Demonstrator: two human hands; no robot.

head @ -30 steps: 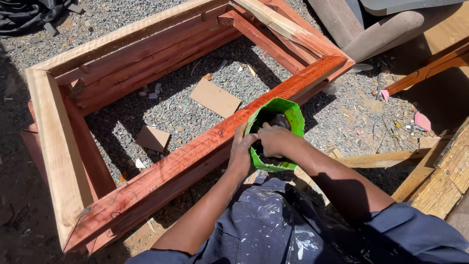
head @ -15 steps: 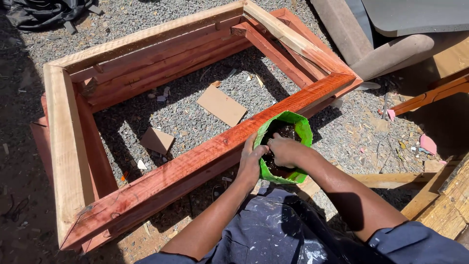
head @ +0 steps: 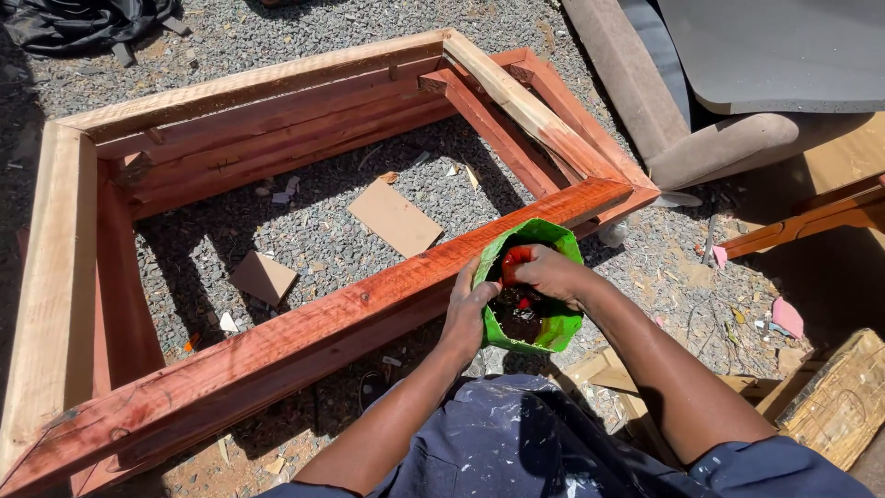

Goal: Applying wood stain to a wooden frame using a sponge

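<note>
A green tub (head: 553,323) sits against the near rail of a red-stained wooden frame (head: 304,332), just above the person's lap. The left hand (head: 466,314) is wrapped around the tub's left wall, fingers curled over the rim, gripping it. The right hand (head: 548,274) dips into the tub from the right, closed on something red (head: 514,263) at the rim — what it is cannot be told. Inside, the tub holds a dark, glossy liquid (head: 519,318) low at the bottom, with dark smears up the inner wall. The frame lies on gravel (head: 323,235) — two flat cardboard scraps (head: 395,217) rest inside it, well apart from the tub.
</note>
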